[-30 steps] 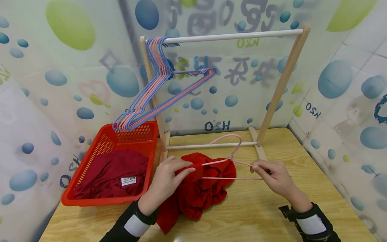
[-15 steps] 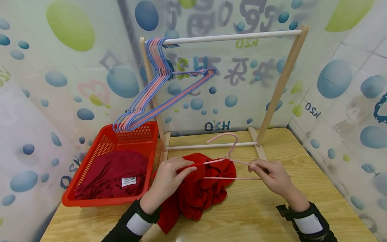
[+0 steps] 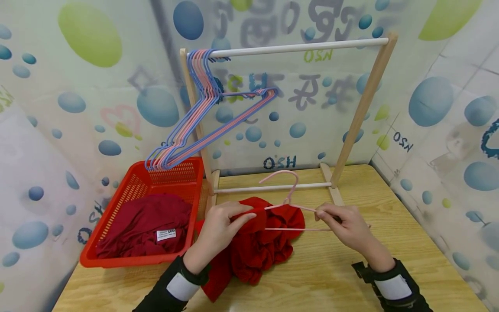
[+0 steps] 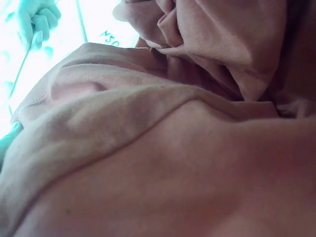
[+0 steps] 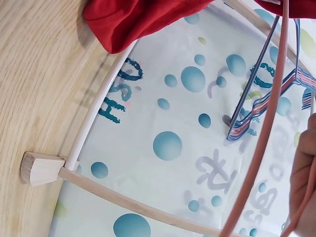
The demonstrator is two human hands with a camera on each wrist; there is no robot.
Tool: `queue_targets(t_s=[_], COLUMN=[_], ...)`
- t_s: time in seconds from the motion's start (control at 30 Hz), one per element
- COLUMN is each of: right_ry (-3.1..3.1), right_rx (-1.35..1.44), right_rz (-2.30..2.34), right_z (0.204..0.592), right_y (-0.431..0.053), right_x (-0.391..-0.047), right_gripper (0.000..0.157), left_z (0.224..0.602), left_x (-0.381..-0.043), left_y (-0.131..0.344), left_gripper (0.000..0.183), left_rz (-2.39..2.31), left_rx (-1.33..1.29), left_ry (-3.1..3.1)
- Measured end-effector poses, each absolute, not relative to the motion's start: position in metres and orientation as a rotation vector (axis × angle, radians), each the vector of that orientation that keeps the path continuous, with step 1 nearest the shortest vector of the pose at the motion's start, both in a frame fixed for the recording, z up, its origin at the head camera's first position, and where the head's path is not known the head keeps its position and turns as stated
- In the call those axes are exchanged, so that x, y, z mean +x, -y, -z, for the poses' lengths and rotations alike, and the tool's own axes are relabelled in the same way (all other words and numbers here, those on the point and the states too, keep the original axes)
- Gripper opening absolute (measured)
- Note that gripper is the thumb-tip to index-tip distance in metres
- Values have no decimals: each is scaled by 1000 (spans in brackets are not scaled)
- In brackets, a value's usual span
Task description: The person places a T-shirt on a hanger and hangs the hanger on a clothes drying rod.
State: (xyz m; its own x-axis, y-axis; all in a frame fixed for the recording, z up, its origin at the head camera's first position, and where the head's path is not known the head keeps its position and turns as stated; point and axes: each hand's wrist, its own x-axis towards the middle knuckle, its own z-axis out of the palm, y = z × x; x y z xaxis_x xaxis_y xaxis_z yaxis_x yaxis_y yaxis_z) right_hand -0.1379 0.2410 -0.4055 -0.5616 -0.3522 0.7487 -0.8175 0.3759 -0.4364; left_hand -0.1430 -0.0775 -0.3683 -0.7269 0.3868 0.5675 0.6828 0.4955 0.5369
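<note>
A pink clothes hanger (image 3: pixel 290 188) lies partly inside a bunched red garment (image 3: pixel 269 249), its hook pointing up and its left end hidden in the cloth. My left hand (image 3: pixel 220 227) pinches the garment's edge over the hanger's left side, thumb in front. The right hand (image 3: pixel 345 223) grips the hanger's right shoulder between thumb and curled fingers. In the left wrist view the cloth (image 4: pixel 148 148) fills most of the frame. The right wrist view has the hanger's bar (image 5: pixel 269 118) running close past the camera, beside the right hand (image 5: pixel 303 173).
A wooden rack with a white top rail (image 3: pixel 296 47) stands behind, several blue and pink hangers (image 3: pixel 210 112) bunched at its left end. Left of it, a red plastic basket (image 3: pixel 87 258) holds a dark red garment (image 3: pixel 144 225) with a white label. All stand on a wooden table (image 3: pixel 331 277).
The pink hanger has slid left, deeper into the red garment, with the right hand moving along with it. My left hand stays nearly in place on the cloth.
</note>
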Motion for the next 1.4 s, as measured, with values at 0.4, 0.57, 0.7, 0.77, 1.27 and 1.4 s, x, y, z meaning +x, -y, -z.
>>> queue_targets(t_s=[0.4,0.57,0.7,0.77,1.27,1.4], right_ry=[2099,2081,2076,2076,2121,2160], right_rx=[971,980,984,982,958,947], right_rz=[-1101,-1082,-1063,-1058,-1032,-1020], right_z=[404,401,398,398,401,399], right_y=[-239,-236,-234,-233,-230,-230], right_x=[-137,-135,-135,-135,-133,-129], right_gripper=[26,24,22,22,20,21], left_z=[363,360,358,357,359,361], left_x=[-143,-141,-139,-138,-134,-133], left_y=[68,64,62,60,53,53], left_gripper=[15,16,17,18,17,16], left_rz=[1079,1094,1127,1138,1146,1156], left_rx=[-856,-837,-826,-816,-791,-810], left_ry=[2371,2388,2415,2428,2378,2345])
